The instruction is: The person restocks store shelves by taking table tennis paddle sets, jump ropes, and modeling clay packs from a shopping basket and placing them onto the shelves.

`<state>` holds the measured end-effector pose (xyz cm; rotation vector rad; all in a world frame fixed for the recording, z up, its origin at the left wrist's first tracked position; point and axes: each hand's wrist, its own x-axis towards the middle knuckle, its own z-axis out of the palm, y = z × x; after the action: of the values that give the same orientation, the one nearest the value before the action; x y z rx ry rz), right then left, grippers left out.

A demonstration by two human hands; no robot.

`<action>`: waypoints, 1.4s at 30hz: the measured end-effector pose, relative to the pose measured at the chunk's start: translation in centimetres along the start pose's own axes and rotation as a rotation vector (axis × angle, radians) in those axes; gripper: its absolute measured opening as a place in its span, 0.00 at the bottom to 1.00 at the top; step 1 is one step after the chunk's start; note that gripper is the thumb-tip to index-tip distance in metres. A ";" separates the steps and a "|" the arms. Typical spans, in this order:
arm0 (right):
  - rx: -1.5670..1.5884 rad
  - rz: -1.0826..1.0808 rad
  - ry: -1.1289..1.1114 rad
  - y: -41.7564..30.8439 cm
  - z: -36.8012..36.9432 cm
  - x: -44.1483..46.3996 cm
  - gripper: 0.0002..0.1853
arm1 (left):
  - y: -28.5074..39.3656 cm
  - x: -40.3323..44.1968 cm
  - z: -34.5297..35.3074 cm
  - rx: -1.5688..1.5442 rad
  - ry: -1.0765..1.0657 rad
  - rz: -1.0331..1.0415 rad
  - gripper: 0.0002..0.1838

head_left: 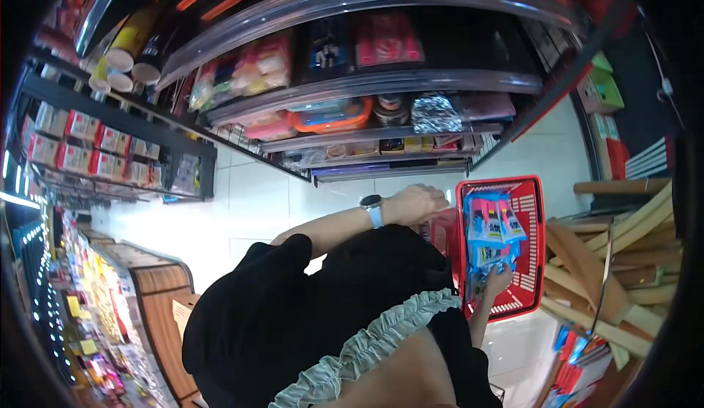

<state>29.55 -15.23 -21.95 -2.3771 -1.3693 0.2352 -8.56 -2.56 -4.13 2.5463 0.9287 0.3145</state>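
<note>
A red shopping basket (525,283) is at my right side, holding several blue-and-pink packets (493,221). My right hand (500,280) is inside it, fingers closed on a blue packet (487,255) in the lower part of the pile. At the basket's left side is my left hand (418,203), with a dark watch (372,202) on a light blue strap at the wrist. Its fingers point toward the basket rim, but blur hides how far they are bent and whether they hold the handle.
Shelves (352,89) with packaged goods stand ahead, and a rack of red-and-white boxes (81,140) at the left. A wood-panelled display counter (158,298) is at the lower left. Long wooden pieces (609,268) lie right of the basket. White floor tiles (253,195) show between.
</note>
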 end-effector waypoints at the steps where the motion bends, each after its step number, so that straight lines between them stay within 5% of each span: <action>1: 0.063 -0.045 0.035 -1.4 0.0 0.5 0.21 | -1.1 -1.5 -0.8 -0.054 0.079 -0.031 0.21; 4: 0.333 -0.286 0.087 -8.0 2.2 3.1 0.18 | -3.9 -6.5 -4.1 0.002 0.365 -0.166 0.22; 8: 0.526 -0.417 0.014 -27.0 -0.7 2.9 0.14 | -7.6 -14.6 -9.7 0.099 0.738 -0.350 0.25; 12: 0.892 -0.599 -0.242 -41.9 0.4 1.4 0.14 | -11.9 -21.9 -15.1 0.365 1.119 -0.493 0.28; 18: 0.992 -0.804 -0.603 -59.7 0.4 -4.8 0.20 | -16.8 -27.5 -21.2 0.611 1.109 -0.662 0.34; 21: 0.962 -0.861 -0.538 -65.4 1.8 -6.2 0.23 | -19.4 -28.7 -22.4 0.651 0.982 -0.678 0.35; 27: 0.765 -0.677 -0.777 -72.7 2.8 -5.4 0.30 | -21.3 -28.9 -23.8 0.646 0.912 -0.605 0.27; 32: 0.987 -0.559 -0.805 -72.3 2.0 -6.8 0.27 | -19.0 -28.6 -22.9 0.368 0.845 -0.587 0.24; 33: 1.037 -0.568 -0.842 -71.7 1.5 -7.0 0.27 | -18.8 -28.7 -22.3 0.413 0.960 -0.469 0.24; 40: 1.177 -0.391 -1.029 -66.8 -1.1 -8.9 0.28 | -14.6 -29.1 -19.8 -0.396 1.138 -0.354 0.22; 42: 1.208 -0.377 -1.052 -65.9 -0.8 -9.0 0.29 | -15.3 -28.6 -19.7 -0.712 1.242 -0.463 0.23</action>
<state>-27.15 6.42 5.30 -0.9001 -1.3315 1.7532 -45.44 -4.83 4.52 1.2511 1.3794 1.7746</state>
